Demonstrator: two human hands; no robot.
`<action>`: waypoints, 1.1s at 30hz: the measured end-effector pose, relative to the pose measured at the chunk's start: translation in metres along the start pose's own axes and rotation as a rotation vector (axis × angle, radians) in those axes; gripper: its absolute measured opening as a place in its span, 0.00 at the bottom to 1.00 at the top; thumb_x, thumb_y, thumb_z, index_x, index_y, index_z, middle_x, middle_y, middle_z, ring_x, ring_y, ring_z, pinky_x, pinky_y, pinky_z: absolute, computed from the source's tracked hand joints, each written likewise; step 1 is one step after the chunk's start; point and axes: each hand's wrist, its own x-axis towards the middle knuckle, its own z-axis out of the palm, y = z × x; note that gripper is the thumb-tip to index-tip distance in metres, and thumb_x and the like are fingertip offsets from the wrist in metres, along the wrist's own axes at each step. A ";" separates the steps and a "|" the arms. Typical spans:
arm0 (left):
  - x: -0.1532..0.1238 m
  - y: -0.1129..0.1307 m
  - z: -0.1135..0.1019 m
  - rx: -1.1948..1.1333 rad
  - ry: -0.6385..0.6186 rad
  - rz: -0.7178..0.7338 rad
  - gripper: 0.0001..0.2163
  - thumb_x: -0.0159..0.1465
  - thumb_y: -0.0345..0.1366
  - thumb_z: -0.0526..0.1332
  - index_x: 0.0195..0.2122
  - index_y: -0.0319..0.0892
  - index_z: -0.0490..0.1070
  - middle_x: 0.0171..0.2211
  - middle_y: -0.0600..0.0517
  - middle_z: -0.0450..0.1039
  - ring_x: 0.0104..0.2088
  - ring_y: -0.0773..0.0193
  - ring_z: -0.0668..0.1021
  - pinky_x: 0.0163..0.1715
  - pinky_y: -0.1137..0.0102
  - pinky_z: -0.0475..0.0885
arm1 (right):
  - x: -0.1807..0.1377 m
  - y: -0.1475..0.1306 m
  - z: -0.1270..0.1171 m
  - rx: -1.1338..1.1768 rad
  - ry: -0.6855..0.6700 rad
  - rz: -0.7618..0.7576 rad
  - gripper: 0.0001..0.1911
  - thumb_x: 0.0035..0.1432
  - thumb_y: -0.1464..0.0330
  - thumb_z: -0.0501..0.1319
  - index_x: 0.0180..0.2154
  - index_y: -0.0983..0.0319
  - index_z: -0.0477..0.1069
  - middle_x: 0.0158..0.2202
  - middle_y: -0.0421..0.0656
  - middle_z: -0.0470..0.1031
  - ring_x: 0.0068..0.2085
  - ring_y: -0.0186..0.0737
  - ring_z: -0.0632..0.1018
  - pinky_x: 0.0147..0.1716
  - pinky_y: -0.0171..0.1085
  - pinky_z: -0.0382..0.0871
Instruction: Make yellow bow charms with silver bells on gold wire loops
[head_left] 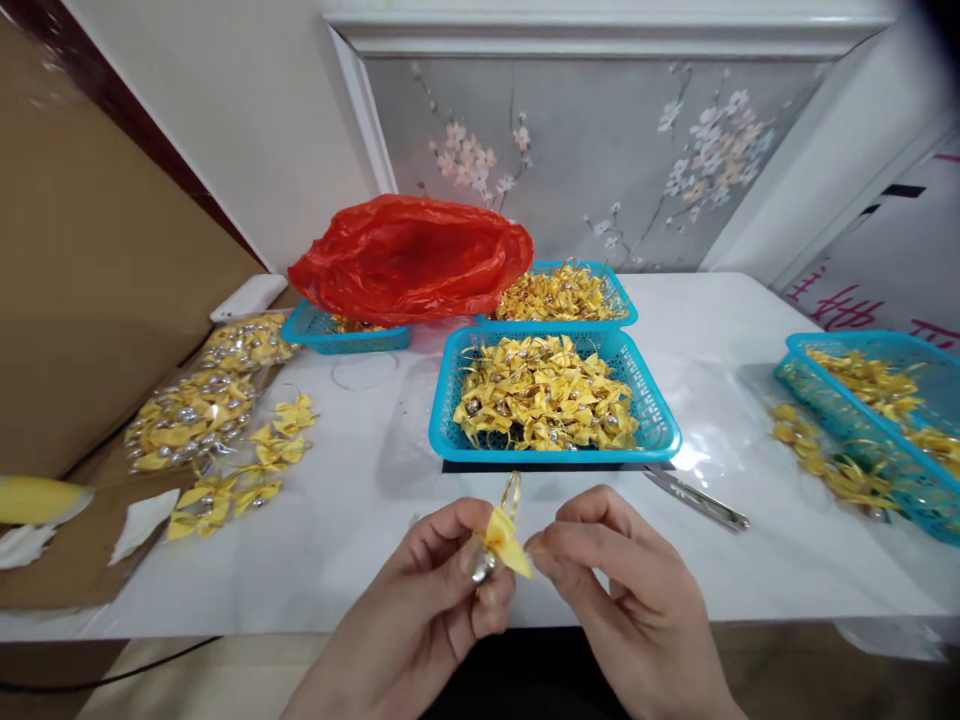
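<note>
Between thumb and fingers, my left hand (442,590) pinches a yellow ribbon bow (507,543) with a silver bell under it and a gold loop standing up on top. My right hand (622,590) is closed at the bow's right tip, thumb and forefinger pressed together; whether they hold the tip or something thin is too small to tell. Just beyond both hands stands a blue plastic basket (559,456) heaped with similar yellow bows and bells (547,395). Small metal scissors or snips (697,498) lie right of that basket's front edge.
A red plastic bag (405,260) sits over a blue basket (360,342) at the back, beside another full basket (570,295). Loose bows (259,455) and bagged ones (191,410) lie left. A blue basket (885,440) stands right, with bows (855,482) next to it.
</note>
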 end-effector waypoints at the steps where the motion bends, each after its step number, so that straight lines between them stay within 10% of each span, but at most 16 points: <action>1: 0.000 -0.002 0.000 -0.124 -0.005 -0.040 0.09 0.49 0.27 0.76 0.31 0.38 0.80 0.22 0.55 0.76 0.21 0.75 0.76 0.21 0.84 0.73 | 0.002 -0.003 0.001 -0.011 0.017 -0.018 0.08 0.61 0.76 0.60 0.36 0.61 0.77 0.29 0.41 0.69 0.30 0.33 0.74 0.25 0.30 0.69; 10: -0.003 -0.013 -0.001 -0.633 -0.154 -0.159 0.09 0.54 0.15 0.69 0.33 0.32 0.77 0.24 0.50 0.79 0.22 0.74 0.81 0.23 0.85 0.76 | 0.013 -0.019 0.011 -0.053 0.062 -0.175 0.08 0.56 0.82 0.60 0.35 0.69 0.76 0.27 0.43 0.69 0.27 0.31 0.73 0.26 0.29 0.72; 33: -0.002 -0.012 0.002 -0.549 -0.097 -0.072 0.08 0.52 0.14 0.69 0.31 0.29 0.78 0.22 0.49 0.79 0.20 0.73 0.80 0.21 0.84 0.77 | 0.013 -0.022 0.014 -0.222 0.060 -0.270 0.10 0.59 0.81 0.57 0.36 0.68 0.76 0.24 0.41 0.65 0.25 0.33 0.66 0.20 0.32 0.61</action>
